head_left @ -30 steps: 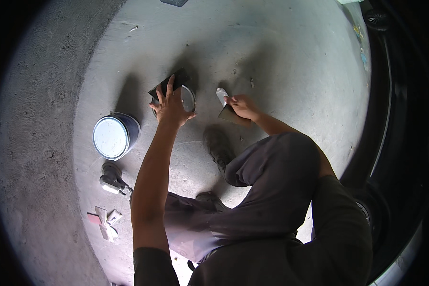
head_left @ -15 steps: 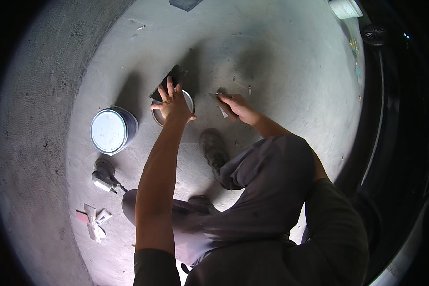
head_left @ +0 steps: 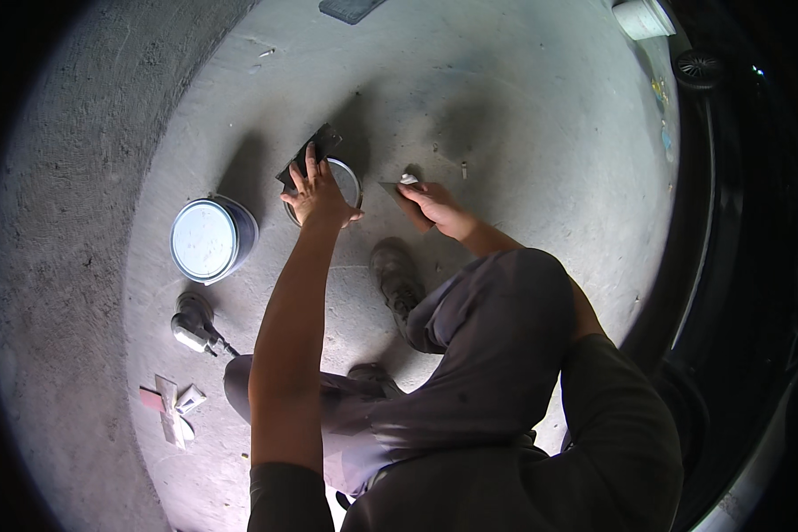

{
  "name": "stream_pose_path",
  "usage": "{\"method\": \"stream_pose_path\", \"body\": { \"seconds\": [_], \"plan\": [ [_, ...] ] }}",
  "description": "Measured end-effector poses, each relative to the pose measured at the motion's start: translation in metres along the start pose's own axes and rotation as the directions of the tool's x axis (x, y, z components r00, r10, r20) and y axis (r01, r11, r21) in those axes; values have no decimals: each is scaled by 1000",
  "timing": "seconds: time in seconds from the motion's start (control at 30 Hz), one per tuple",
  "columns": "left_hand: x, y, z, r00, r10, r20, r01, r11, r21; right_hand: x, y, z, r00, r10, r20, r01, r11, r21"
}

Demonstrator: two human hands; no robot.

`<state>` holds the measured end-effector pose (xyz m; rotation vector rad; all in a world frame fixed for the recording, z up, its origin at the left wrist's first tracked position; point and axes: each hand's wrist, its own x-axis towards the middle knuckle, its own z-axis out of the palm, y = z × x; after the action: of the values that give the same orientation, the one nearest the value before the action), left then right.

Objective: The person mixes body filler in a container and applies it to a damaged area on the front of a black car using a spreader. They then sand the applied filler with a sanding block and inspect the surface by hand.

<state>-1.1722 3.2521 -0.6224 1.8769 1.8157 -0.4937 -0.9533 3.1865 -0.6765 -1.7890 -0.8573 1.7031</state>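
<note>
Concrete spreads beneath a crouching person whose two bare hands work in front of one dark shoe. The left hand is splayed over a round, grey-topped tin standing on the floor; its middle fingers lie across a black rectangular plate that slants over the far-left part of the rim, while the thumb reaches the near-right edge. Whether that hand clamps the tin or merely presses the plate against it, I cannot tell. The right hand, to the right of the tin and apart from it, pinches a thin brown scraper between thumb and fingers, with a small white object showing just beyond the fingertips; what that is stays unclear. Left of the tin sits a dark-blue bucket with a pale top, then a sander-like power tool and a fan of flat hand tools with a pink pad. The plate juts past the rim, so lopsided pressure from the left fingers could make it skid off or tip the tin. A loose pinch might let the scraper twist or drop, and its edge could pick up grit from the dusty floor. The power tool's lead runs close to the left leg, where a shifted foot or knee might snag it.
</note>
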Motion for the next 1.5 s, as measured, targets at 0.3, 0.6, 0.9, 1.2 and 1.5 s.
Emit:
{"method": "stream_pose_path", "body": {
  "seconds": [0.3,0.6,0.9,1.2,1.5],
  "plan": [
    [3,5,9,999,-52,3,52,999,-14,4,13,0,999,35,7,-35,998,48],
    [6,8,7,997,-71,38,71,997,8,8,1,2,998,28,-49,-28,1000,4],
    [7,15,7,995,-97,40,95,994,46,12,4,17,998,-52,-36,52,998,22],
    [6,9,7,997,-75,4,75,997,0,16,-15,12,966,184,183,-211,967,140],
    [1,15,1,993,-111,-31,112,994,17,17,-19,20,972,159,172,-203,938,282]
  ]
}}
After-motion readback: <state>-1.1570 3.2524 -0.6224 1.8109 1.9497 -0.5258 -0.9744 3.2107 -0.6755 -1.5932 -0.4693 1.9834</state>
